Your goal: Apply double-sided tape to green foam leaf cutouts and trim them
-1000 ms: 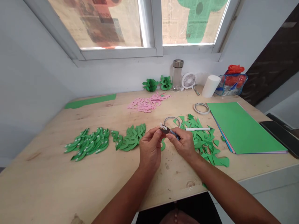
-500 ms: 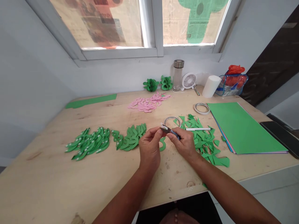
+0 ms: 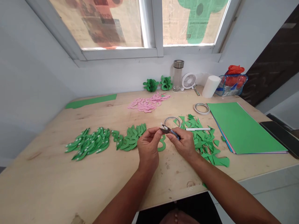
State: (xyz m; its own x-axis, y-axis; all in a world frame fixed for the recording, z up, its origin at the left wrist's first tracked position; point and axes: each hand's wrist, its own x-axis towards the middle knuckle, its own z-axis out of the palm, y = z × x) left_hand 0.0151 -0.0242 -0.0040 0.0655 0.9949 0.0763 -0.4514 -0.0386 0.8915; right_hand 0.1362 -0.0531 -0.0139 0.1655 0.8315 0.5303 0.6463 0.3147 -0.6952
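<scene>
My right hand (image 3: 183,141) is closed around dark scissors (image 3: 168,130), which point left and show a bit of blue near the handle. At their tips is a small white bit that looks like tape. My left hand (image 3: 149,144) pinches thumb and fingers together right by those tips; what lies between the fingers is too small to make out. Just below the scissors, a curved green paper cutout (image 3: 161,145) lies on the table, partly behind my left hand. Beyond my hands rests a tape roll (image 3: 164,120).
Green cutouts with white tabs (image 3: 90,143) and a second green pile (image 3: 132,138) lie left. Green scraps (image 3: 205,143) with a white pen (image 3: 198,128) lie right, near stacked paper (image 3: 245,129). Pink cutouts (image 3: 147,104), another tape roll (image 3: 202,112) and a glass bottle (image 3: 177,76) are farther back.
My left hand has shifted slightly left, uncovering more of the curved green cutout. The scissors and my right hand stay almost in place.
</scene>
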